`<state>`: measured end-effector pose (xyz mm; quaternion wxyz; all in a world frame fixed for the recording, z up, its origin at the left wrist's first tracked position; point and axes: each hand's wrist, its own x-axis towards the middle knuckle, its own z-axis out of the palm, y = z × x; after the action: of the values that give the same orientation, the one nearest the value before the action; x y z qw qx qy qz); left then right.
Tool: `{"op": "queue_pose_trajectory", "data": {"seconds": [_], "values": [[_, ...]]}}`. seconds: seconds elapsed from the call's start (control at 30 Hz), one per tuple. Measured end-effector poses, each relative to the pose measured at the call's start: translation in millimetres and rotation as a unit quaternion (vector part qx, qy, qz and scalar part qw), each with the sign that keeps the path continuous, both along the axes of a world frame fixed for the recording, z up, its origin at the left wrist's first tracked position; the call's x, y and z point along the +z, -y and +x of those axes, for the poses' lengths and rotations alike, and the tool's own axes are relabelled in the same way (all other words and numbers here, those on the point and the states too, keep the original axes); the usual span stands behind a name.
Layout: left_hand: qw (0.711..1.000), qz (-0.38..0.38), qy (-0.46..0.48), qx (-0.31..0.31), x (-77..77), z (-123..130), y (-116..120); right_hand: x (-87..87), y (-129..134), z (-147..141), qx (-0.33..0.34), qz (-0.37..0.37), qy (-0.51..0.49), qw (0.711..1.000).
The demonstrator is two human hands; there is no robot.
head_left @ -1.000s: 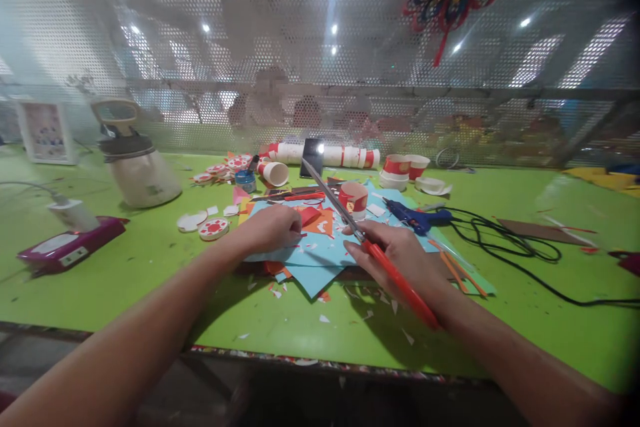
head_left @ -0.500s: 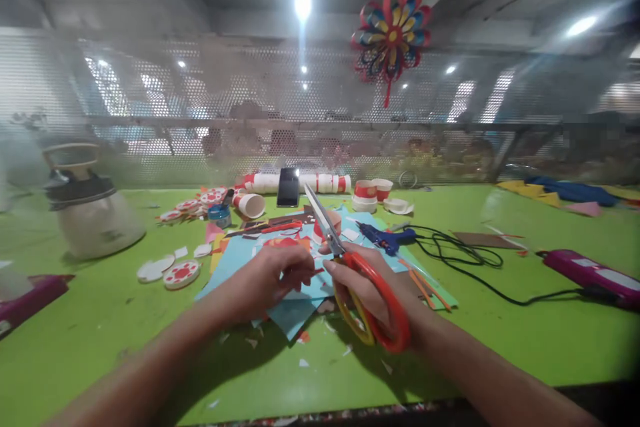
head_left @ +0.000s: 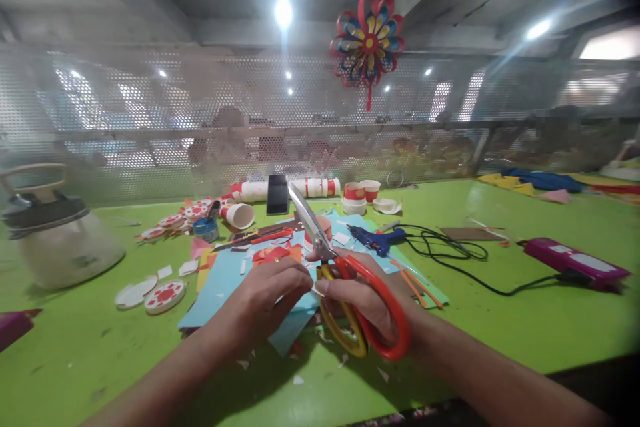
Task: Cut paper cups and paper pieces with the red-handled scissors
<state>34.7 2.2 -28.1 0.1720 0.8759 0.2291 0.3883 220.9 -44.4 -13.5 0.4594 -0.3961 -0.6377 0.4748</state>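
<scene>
the right hand (head_left: 363,297) has its fingers wrapped round the red and yellow loops of the scissors (head_left: 325,251); the left hand (head_left: 265,290) curls its fingers narrowly nearby, their grip unclear. beyond them, a paper cup (head_left: 240,215) lies tipped beside a jar (head_left: 205,230), contents unclear. flat blue paper (head_left: 220,287) covers some smooth green counter (head_left: 475,327).

Craft workshop, green worktable (head_left: 500,320) with glue gun (head_left: 377,239), paper cups (head_left: 355,193), coloured paper (head_left: 220,290), scraps

We see a ceiling lamp (head_left: 283,12) flaring near twelve o'clock, table (head_left: 60,360) shadows around six, and darkening towards two.
</scene>
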Motion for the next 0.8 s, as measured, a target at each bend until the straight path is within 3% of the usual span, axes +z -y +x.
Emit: {"op": "queue_pose_trajectory", "data": {"seconds": [0.1, 0.27, 0.37, 0.57, 0.73, 0.8], "values": [[0.99, -0.118, 0.072, 0.031, 2.6, 5.2, 1.4, 1.7, -1.1, 0.0, -0.025, 0.038, 0.006, 0.999], [0.932, -0.329, 0.145, 0.032, 3.5, 12.9, 4.1, -0.6, -5.8, -0.1, -0.087, 0.135, 0.044, 0.986], [0.913, -0.38, 0.145, 0.005, 2.7, 13.9, 6.6, -9.8, -9.6, -2.0, -0.098, 0.174, 0.052, 0.978], [0.868, -0.457, 0.193, 0.017, -2.4, 14.6, 6.3, -26.0, -12.8, -5.7, -0.103, 0.215, 0.067, 0.969], [0.797, -0.548, 0.254, -0.027, -2.8, 15.7, 6.4, -24.6, -10.2, -6.0, -0.111, 0.234, 0.076, 0.963], [0.781, -0.566, 0.26, -0.04, -2.1, 15.3, 7.1, -22.0, -9.1, -6.7, -0.108, 0.238, 0.074, 0.962]]}}
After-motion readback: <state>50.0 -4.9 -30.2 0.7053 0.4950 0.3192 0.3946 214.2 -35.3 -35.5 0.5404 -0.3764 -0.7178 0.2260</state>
